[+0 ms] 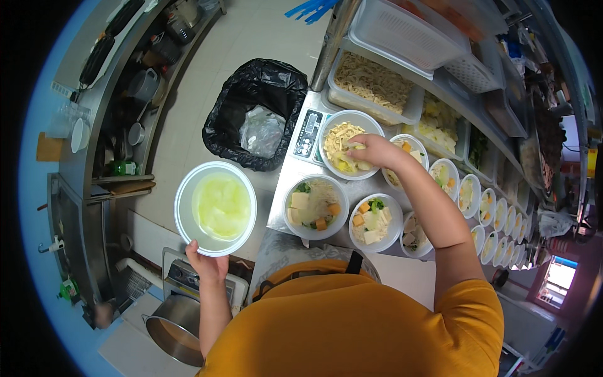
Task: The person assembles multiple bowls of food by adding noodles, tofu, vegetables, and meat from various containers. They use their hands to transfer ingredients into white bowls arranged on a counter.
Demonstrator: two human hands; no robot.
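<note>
My left hand (210, 265) is closed on the rim of a white plastic bowl (179, 210), held out to the left of the counter. Pale green, translucent-looking food (220, 206) lies in its bottom. Over the counter, my right hand (372, 152) reaches down into another white bowl (372, 125) on a digital scale (308, 135). Its fingers are drawn together on pale cabbage pieces (350, 164), the fingertips partly hidden. Yellowish strips (339, 135) fill the rest of that bowl. Nearer me stand bowls with tofu, orange cubes and greens (316, 207), (375, 223).
Several filled bowls (468, 195) run in rows along the counter to the right. Behind them stand a tub of noodle-like strips (370, 81) and a tub of cut cabbage (436, 132). A black-lined bin (220, 125) sits by the counter's left end. A metal pot (169, 314) is at lower left.
</note>
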